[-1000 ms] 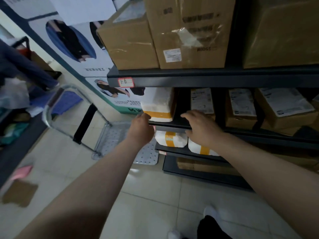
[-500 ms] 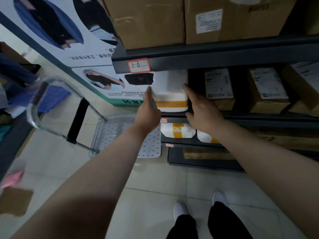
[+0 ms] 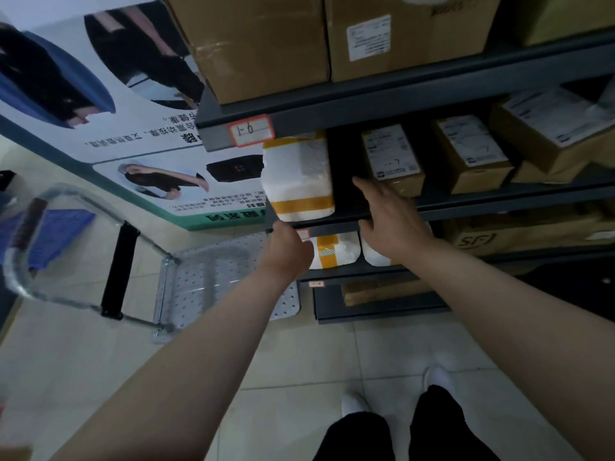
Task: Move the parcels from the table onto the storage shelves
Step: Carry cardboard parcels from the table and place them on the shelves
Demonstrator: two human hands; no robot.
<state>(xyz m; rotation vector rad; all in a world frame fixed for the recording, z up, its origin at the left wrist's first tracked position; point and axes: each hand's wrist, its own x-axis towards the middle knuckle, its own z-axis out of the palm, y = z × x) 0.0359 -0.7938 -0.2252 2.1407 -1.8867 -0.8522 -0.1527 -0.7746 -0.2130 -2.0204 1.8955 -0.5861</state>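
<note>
The white parcel (image 3: 299, 176), banded with orange tape, lies on the middle level of the storage shelves (image 3: 399, 101), at the far left end, directly below the red-framed tag (image 3: 251, 129).

Right hand (image 3: 392, 224): fingers (image 3: 367, 191) released and extended, reaching into the dark gap between the white parcel and a labelled brown box (image 3: 392, 159). They grasp nothing and stand apart from the parcel. The thumb sits at the shelf's front edge.

Left hand (image 3: 289, 249): positioned at the front edge of the same shelf, just below the parcel's lower left corner. The fingers are curled under and hidden by the back of the hand, so I cannot tell whether they grip the edge.

One level down lie two more white parcels (image 3: 336, 251). Large cartons (image 3: 263, 44) fill the top level. A platform trolley (image 3: 213, 277) stands on the tiled floor to the left, beside a wall poster (image 3: 133, 128).
</note>
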